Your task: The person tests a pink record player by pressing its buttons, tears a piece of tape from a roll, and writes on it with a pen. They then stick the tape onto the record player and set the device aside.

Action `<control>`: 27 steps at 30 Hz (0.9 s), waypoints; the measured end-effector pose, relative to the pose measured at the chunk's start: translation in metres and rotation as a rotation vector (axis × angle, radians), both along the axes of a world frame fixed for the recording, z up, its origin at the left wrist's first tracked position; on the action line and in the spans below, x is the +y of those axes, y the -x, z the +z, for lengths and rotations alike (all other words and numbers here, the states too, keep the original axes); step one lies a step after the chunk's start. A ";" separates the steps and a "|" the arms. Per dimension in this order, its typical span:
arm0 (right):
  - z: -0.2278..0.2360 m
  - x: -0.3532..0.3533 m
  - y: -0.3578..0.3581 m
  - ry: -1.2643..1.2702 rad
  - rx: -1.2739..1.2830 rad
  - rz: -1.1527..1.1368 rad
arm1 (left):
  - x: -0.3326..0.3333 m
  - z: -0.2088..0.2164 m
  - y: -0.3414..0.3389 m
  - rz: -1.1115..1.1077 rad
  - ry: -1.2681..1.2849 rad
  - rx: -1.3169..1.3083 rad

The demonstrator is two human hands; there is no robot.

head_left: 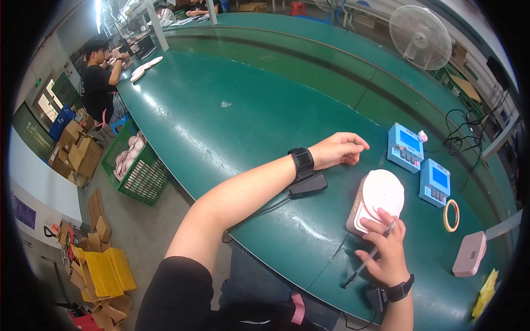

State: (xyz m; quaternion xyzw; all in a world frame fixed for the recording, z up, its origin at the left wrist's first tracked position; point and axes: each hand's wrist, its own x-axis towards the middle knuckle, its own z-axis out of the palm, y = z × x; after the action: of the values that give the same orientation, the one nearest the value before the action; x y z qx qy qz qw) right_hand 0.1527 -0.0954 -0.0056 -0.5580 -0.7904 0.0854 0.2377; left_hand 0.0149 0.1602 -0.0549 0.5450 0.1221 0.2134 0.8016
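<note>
Hovering over the green table (248, 132), my left hand (338, 150) is empty, its fingers loosely bent and apart. My right hand (388, 251) is closed round a slim grey pen (369, 260), which slants down to the left with its dark end near the table. Fingertips of that same hand rest on a white device (381, 190) with a round disc top and pinkish sides, lying in front of me. Beyond the device stand two light-blue meters with screens, one farther off (406, 146) and one nearer (435, 182).
A roll of tape (451, 215) and a pink box-shaped device (470, 254) lie at right, near a yellow wrapper (486, 295). Cables (461, 132) and a white fan (420, 38) are beyond. A green crate (141, 176) stands left; another person (99, 77) sits at the far left.
</note>
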 end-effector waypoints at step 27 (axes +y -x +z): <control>0.000 -0.001 0.000 0.015 0.002 -0.006 | 0.000 0.000 0.000 -0.006 0.004 -0.006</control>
State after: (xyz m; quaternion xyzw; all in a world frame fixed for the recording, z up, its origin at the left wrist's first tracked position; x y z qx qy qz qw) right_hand 0.1525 -0.0960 -0.0052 -0.5621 -0.7880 0.0913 0.2343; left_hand 0.0148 0.1600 -0.0553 0.5433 0.1185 0.2122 0.8036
